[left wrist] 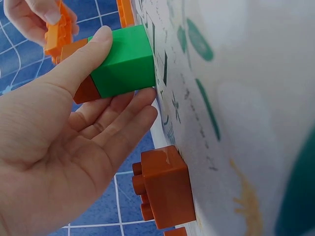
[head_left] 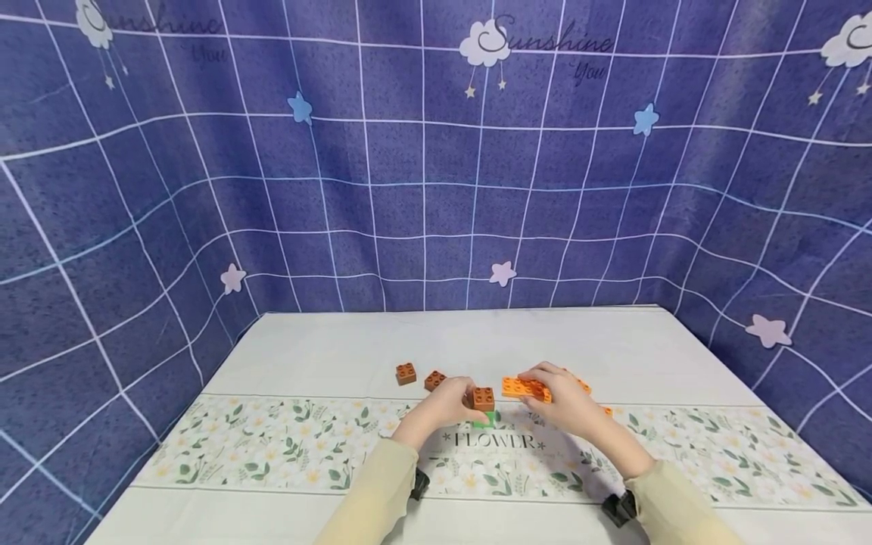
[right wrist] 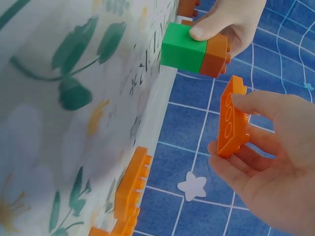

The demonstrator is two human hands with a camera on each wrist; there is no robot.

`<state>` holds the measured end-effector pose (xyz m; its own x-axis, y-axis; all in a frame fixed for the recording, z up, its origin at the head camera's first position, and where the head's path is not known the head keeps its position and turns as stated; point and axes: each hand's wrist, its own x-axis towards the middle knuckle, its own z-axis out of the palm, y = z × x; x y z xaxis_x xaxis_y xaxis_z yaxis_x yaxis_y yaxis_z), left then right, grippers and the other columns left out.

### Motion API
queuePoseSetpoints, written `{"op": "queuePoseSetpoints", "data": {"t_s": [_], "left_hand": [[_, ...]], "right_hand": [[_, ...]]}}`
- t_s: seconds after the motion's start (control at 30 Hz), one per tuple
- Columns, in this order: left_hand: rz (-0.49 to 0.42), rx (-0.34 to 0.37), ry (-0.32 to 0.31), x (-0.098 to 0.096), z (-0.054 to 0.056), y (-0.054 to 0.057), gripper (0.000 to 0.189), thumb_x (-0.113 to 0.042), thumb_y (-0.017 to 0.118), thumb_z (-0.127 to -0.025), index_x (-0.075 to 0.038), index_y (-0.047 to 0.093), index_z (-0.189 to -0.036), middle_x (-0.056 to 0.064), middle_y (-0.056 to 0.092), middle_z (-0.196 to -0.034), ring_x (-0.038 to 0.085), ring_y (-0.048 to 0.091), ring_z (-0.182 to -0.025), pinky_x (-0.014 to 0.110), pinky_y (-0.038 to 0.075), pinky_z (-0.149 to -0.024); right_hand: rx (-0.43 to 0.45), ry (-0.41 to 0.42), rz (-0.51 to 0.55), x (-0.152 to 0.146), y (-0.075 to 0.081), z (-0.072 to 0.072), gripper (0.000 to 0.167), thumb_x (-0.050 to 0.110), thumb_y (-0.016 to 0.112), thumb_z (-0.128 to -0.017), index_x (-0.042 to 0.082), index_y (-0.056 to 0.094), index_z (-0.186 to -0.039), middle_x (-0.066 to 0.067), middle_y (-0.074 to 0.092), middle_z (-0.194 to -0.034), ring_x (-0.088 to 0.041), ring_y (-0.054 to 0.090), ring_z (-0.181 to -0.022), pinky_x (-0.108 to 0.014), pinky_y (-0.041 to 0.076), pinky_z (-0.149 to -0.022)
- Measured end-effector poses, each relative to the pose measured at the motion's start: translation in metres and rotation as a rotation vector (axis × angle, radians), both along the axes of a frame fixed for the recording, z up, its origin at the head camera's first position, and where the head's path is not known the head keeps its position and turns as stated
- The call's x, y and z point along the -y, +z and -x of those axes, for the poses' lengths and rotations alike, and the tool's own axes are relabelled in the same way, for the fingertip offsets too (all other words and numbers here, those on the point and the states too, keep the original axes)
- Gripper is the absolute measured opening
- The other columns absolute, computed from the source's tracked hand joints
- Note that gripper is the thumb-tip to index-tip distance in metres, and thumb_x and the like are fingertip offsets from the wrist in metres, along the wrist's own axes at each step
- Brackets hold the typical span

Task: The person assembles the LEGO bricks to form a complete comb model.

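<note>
My left hand (head_left: pixel 446 405) grips a small stack standing on the tablecloth: a green block (left wrist: pixel 125 64) with a brown brick (head_left: pixel 483 398) on top. In the left wrist view its thumb lies along the side of both, with the other fingers on the far side. To the right, my right hand (head_left: pixel 564 400) pinches a long orange brick (right wrist: pixel 232 120) by thumb and fingers. That brick is raised off the table, a short way right of the stack, its hollow underside showing in the right wrist view.
Two loose brown bricks (head_left: pixel 406 373) lie left of the stack, one close by my left hand. More orange bricks (right wrist: pixel 130 187) lie beside and beyond my right hand. The white tablecloth (head_left: pixel 327 348) has a flowered band, and a blue gridded curtain (head_left: pixel 436 204) surrounds the back and sides.
</note>
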<state>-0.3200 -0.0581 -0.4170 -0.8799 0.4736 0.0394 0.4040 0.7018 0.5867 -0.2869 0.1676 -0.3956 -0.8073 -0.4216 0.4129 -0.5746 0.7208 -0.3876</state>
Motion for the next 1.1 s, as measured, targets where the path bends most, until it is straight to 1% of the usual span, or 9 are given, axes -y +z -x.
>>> {"op": "queuePoseSetpoints", "data": {"t_s": [0.17,0.37,0.5,0.6,0.7,0.8,0.9,0.97,1.1], "left_hand": [[0.005,0.000,0.002,0.000,0.001,0.000,0.039,-0.033,0.080,-0.073,-0.007,0.061,-0.093,-0.003,0.054,-0.075,0.009,0.046,-0.065,0.023,0.042,-0.058],[0.016,0.000,0.002,-0.001,0.002,-0.002,0.044,-0.034,0.080,-0.073,-0.005,0.062,-0.100,-0.003,0.056,-0.078,0.009,0.047,-0.066,0.024,0.043,-0.059],[0.016,0.005,0.005,-0.001,0.002,-0.002,0.042,-0.035,0.080,-0.073,-0.006,0.061,-0.096,-0.004,0.054,-0.076,0.009,0.046,-0.064,0.023,0.041,-0.057],[0.009,0.011,0.009,0.000,0.002,-0.002,0.038,-0.036,0.080,-0.073,-0.009,0.060,-0.091,-0.005,0.053,-0.074,0.008,0.044,-0.062,0.022,0.039,-0.056],[0.001,0.009,0.009,0.001,0.003,-0.002,0.036,-0.035,0.080,-0.073,-0.010,0.059,-0.088,-0.005,0.053,-0.073,0.008,0.044,-0.062,0.022,0.039,-0.056],[0.006,0.005,0.011,0.001,0.003,-0.003,0.039,-0.036,0.080,-0.073,-0.008,0.061,-0.092,-0.004,0.055,-0.076,0.008,0.046,-0.064,0.022,0.041,-0.057],[0.012,0.002,0.011,0.001,0.004,-0.003,0.042,-0.036,0.079,-0.073,-0.007,0.062,-0.098,-0.004,0.057,-0.080,0.008,0.047,-0.066,0.023,0.043,-0.059],[0.011,0.003,0.009,0.001,0.003,-0.002,0.041,-0.035,0.079,-0.073,-0.007,0.062,-0.098,-0.003,0.058,-0.081,0.009,0.048,-0.067,0.023,0.043,-0.060],[0.000,0.009,0.003,0.001,0.003,-0.002,0.036,-0.033,0.080,-0.073,-0.009,0.061,-0.093,-0.004,0.057,-0.079,0.008,0.048,-0.066,0.023,0.043,-0.060]], "right_hand": [[-0.021,0.013,0.010,0.006,0.003,0.001,0.033,0.015,0.069,-0.084,0.002,0.063,-0.114,-0.006,0.063,-0.107,-0.023,0.062,-0.096,-0.040,0.053,-0.081],[-0.037,0.036,0.023,0.012,0.004,0.002,0.032,0.014,0.070,-0.084,0.003,0.064,-0.114,-0.006,0.063,-0.106,-0.022,0.062,-0.095,-0.038,0.054,-0.081],[-0.015,0.054,0.024,0.016,0.002,0.003,0.032,0.015,0.068,-0.085,0.004,0.064,-0.115,-0.006,0.063,-0.107,-0.015,0.059,-0.085,-0.030,0.053,-0.071],[-0.004,0.064,0.020,0.018,0.001,0.003,0.032,0.016,0.068,-0.086,0.005,0.064,-0.116,-0.007,0.062,-0.107,-0.008,0.052,-0.075,-0.022,0.048,-0.060],[-0.019,0.068,0.012,0.021,0.000,0.004,0.032,0.017,0.068,-0.086,0.006,0.064,-0.116,-0.007,0.063,-0.107,-0.005,0.050,-0.071,-0.018,0.044,-0.057],[-0.036,0.073,0.012,0.024,0.000,0.005,0.032,0.016,0.069,-0.085,0.006,0.064,-0.116,-0.007,0.063,-0.106,-0.006,0.051,-0.072,-0.018,0.044,-0.058],[-0.040,0.080,0.015,0.027,-0.001,0.006,0.032,0.016,0.069,-0.085,0.005,0.065,-0.115,-0.007,0.063,-0.106,-0.009,0.054,-0.075,-0.023,0.049,-0.060],[-0.040,0.080,0.014,0.029,-0.002,0.006,0.032,0.015,0.069,-0.085,0.005,0.064,-0.115,-0.007,0.063,-0.106,-0.009,0.055,-0.078,-0.025,0.050,-0.062],[-0.031,0.086,0.020,0.031,-0.004,0.007,0.032,0.015,0.069,-0.085,0.005,0.064,-0.115,-0.007,0.063,-0.106,-0.010,0.055,-0.079,-0.024,0.049,-0.062]]}}
